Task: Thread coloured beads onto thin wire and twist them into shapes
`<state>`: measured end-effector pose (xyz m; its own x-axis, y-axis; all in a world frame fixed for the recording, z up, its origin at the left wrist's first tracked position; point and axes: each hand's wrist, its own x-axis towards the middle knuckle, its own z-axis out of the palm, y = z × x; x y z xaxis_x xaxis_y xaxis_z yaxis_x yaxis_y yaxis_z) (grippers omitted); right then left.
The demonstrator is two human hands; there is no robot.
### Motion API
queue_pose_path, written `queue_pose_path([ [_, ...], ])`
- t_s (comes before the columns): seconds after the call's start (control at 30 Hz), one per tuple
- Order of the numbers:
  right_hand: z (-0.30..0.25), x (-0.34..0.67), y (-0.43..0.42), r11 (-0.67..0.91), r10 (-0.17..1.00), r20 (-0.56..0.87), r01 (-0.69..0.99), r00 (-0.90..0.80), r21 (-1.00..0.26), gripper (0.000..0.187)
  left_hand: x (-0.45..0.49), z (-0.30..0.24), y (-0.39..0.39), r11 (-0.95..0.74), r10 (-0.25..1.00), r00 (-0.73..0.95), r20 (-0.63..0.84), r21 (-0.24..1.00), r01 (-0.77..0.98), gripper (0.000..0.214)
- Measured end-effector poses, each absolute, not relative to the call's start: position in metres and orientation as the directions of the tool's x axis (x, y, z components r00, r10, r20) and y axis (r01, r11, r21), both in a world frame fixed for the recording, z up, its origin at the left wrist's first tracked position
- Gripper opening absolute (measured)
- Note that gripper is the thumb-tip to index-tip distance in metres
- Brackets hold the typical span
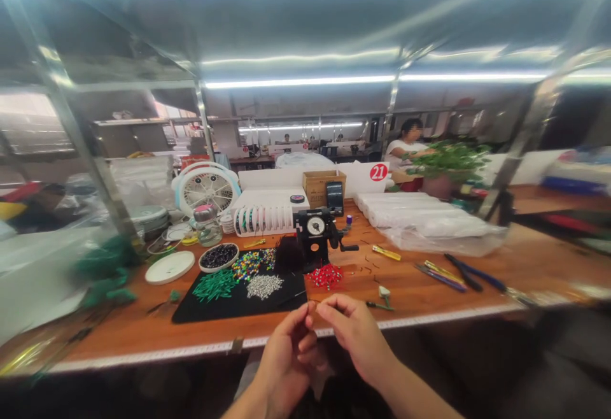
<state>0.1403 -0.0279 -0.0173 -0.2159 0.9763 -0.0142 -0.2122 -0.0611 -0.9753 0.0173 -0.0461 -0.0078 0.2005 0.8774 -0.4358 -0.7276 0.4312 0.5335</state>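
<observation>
My left hand [286, 355] and my right hand [356, 333] meet at the near edge of the wooden table [429, 288], fingertips pinched together around something too small to make out. Just beyond them lies a black mat [191, 307] with piles of green beads [214, 284], silver beads [263, 286] and mixed coloured beads [245, 266]. A heap of red beads [326, 276] sits beside the mat. Behind it stands a black dial device [316, 231].
A bowl of dark beads [218, 256], a white lid [170, 267], a glass jar [207, 225] and a white fan [206, 188] stand at the left. Pliers and tools [458, 274] lie at the right near plastic bags [420, 215]. A person [408, 145] sits beyond a plant [446, 164].
</observation>
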Motion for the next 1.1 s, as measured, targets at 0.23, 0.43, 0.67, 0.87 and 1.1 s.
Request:
queue_pose_path([
  [0.23,-0.024,0.131,-0.038,0.245,0.968,0.244,0.019,-0.059,-0.969,0.025,0.016,-0.01,-0.046,0.447,0.874,0.302,-0.38,0.39,-0.805,0.024],
  [0.43,-0.024,0.123,-0.045,0.248,0.964,0.25,-0.036,-0.087,-0.968,0.025,0.018,-0.011,-0.048,0.449,0.865,0.304,-0.399,0.347,-0.824,0.027],
  [0.67,-0.027,0.121,-0.043,0.249,0.962,0.257,-0.085,-0.089,-0.965,0.026,0.018,-0.009,-0.048,0.442,0.865,0.299,-0.403,0.331,-0.834,0.025],
  [0.87,-0.027,0.121,-0.044,0.253,0.962,0.259,-0.07,-0.093,-0.965,0.026,0.018,-0.013,-0.047,0.439,0.862,0.286,-0.419,0.336,-0.833,0.024],
  [1.1,-0.034,0.123,-0.042,0.239,0.966,0.241,-0.028,-0.096,-0.971,0.027,0.018,-0.013,-0.05,0.448,0.869,0.301,-0.393,0.366,-0.816,0.024],
])
